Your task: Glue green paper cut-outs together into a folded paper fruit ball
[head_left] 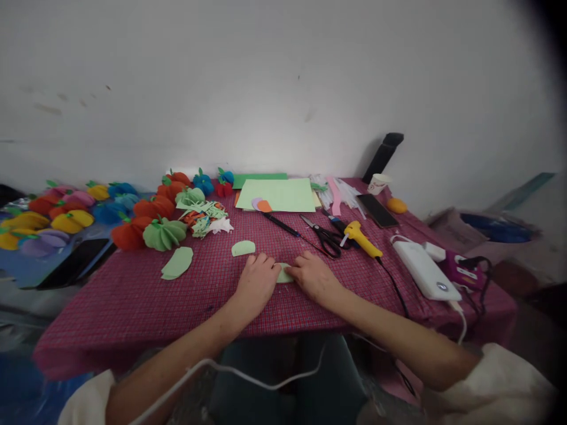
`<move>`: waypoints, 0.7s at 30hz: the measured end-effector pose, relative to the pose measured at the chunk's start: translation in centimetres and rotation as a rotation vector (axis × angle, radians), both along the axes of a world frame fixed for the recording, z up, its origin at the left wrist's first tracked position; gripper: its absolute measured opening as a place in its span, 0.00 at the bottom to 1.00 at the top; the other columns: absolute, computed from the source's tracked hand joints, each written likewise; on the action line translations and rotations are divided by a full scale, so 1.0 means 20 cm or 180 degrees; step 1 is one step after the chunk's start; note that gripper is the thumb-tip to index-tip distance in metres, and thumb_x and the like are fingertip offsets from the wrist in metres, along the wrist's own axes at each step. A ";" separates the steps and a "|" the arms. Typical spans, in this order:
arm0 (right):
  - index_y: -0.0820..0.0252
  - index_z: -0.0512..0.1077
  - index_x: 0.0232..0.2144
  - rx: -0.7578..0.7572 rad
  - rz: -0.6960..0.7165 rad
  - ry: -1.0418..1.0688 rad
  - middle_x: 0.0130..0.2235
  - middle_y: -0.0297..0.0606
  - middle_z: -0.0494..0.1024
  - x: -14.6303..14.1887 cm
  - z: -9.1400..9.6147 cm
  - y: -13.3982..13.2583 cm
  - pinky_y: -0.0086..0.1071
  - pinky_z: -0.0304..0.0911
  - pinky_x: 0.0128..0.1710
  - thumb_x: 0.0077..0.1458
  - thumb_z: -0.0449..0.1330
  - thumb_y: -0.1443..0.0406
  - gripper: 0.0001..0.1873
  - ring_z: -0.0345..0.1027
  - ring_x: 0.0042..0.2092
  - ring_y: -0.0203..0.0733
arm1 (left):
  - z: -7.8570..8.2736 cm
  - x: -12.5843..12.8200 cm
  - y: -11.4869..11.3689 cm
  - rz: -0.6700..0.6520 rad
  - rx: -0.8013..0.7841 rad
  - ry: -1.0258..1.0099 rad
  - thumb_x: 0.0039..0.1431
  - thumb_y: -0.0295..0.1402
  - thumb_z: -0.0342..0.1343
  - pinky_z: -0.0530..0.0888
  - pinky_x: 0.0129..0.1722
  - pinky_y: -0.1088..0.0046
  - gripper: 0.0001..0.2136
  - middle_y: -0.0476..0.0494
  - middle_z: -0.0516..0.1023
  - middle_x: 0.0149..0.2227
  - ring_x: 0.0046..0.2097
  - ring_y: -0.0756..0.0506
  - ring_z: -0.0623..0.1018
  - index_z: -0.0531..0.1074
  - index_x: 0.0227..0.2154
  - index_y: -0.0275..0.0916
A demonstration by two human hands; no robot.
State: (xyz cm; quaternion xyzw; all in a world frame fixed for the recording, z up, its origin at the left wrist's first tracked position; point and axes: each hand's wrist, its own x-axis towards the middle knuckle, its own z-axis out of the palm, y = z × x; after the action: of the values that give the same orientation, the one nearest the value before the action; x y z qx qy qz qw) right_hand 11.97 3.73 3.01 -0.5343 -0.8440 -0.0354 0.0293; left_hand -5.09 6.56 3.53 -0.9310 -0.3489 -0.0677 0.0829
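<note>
Near the front middle of the table, a small light green paper piece (284,275), apparently a folded round, lies between my two hands. My left hand (261,275) has its fingers closed over the left end of the paper. On its right end rest the bent fingers of my right hand (313,276). Just beyond my left hand lies a folded light green half-round (243,248). Farther left is a small stack of light green paper rounds (178,263).
Paper pumpkins (165,234) crowd the left, beside paper scraps (204,218). Green sheets (279,195) lie at the back. Scissors (326,239), a yellow glue gun (364,239), a phone (376,211) and a white power bank (426,268) occupy the right. A white cable (266,386) crosses my lap.
</note>
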 end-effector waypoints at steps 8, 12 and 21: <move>0.58 0.75 0.36 0.0034 -0.0015 0.0039 0.30 0.39 0.70 0.00 0.01 0.01 0.33 0.49 0.36 0.59 0.50 0.67 0.13 0.57 0.36 0.41 | -0.02 -0.02 0.03 -0.0186 -0.0090 0.0098 0.60 0.28 0.47 0.56 0.35 0.62 0.07 0.46 0.74 0.30 0.37 0.42 0.66 0.70 0.31 0.39; 0.58 0.75 0.35 -0.0032 -0.0169 0.0037 0.31 0.40 0.71 -0.01 0.01 0.02 0.34 0.49 0.37 0.60 0.49 0.65 0.14 0.57 0.37 0.42 | -0.03 -0.03 0.02 -0.0151 -0.0054 0.0088 0.60 0.28 0.47 0.56 0.35 0.62 0.08 0.45 0.74 0.29 0.37 0.42 0.66 0.71 0.30 0.39; 0.56 0.75 0.37 -0.0108 -0.0103 0.0023 0.32 0.40 0.72 0.01 0.04 0.01 0.34 0.50 0.37 0.60 0.49 0.65 0.14 0.58 0.37 0.42 | 0.01 -0.05 0.01 -0.0223 -0.0077 0.0155 0.59 0.27 0.49 0.56 0.35 0.64 0.08 0.45 0.75 0.28 0.37 0.43 0.67 0.71 0.27 0.39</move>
State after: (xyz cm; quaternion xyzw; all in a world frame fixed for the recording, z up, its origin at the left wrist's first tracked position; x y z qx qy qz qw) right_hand 12.20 3.98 3.85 -0.5484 -0.8357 -0.0196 0.0227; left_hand -6.05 6.70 3.70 -0.9450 -0.3148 -0.0437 0.0776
